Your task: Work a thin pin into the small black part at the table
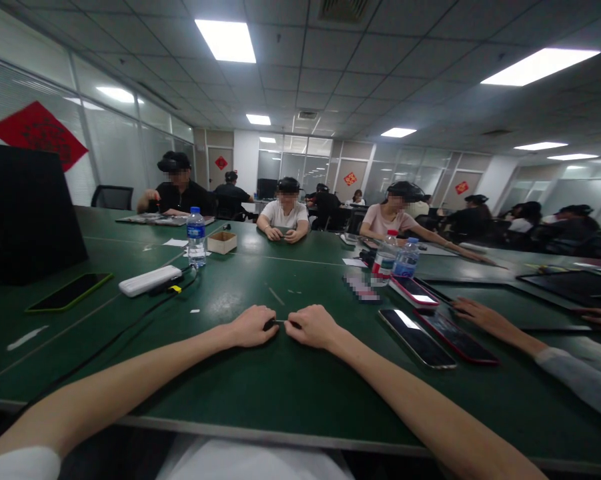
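My left hand [255,326] and my right hand [311,327] rest close together on the green table [220,380], knuckles up. Both have their fingers curled in a pinch. A thin, light-coloured rod [280,322] bridges the narrow gap between them. Dark parts show at the fingertips on either side; most of the item is covered by my fingers, so its kind is unclear. Off to the right of my right hand lie a phone with a lit patch [417,338] and a dark phone with a red edge [455,337].
Left are a green-edged phone [70,292], a white power bank [150,281], a cable, a blue-labelled bottle [196,237] and an open box [222,241]. Two bottles stand right, one red-capped [384,259]. A co-worker's hand [480,317] reaches in from the right. Several people sit beyond.
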Action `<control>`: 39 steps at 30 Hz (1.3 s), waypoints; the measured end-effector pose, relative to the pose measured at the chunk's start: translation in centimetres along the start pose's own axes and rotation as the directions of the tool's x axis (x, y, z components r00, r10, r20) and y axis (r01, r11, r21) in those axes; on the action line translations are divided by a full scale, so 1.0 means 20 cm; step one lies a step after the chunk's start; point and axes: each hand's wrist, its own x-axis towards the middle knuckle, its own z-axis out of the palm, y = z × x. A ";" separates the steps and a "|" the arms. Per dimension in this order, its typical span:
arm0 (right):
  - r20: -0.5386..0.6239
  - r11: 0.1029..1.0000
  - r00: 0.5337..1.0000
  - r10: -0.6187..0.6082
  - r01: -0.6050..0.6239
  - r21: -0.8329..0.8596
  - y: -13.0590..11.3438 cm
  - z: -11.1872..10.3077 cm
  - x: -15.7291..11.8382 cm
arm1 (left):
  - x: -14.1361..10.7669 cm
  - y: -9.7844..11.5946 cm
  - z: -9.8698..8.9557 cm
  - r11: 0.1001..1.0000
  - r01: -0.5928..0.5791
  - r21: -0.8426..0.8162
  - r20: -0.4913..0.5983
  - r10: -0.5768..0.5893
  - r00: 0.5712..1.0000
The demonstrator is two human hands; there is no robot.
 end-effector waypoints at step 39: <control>0.022 0.998 1.000 0.011 -0.013 0.058 0.02 0.03 0.01 | -0.01 0.00 -0.03 0.999 0.000 -0.049 -0.012 0.000 1.000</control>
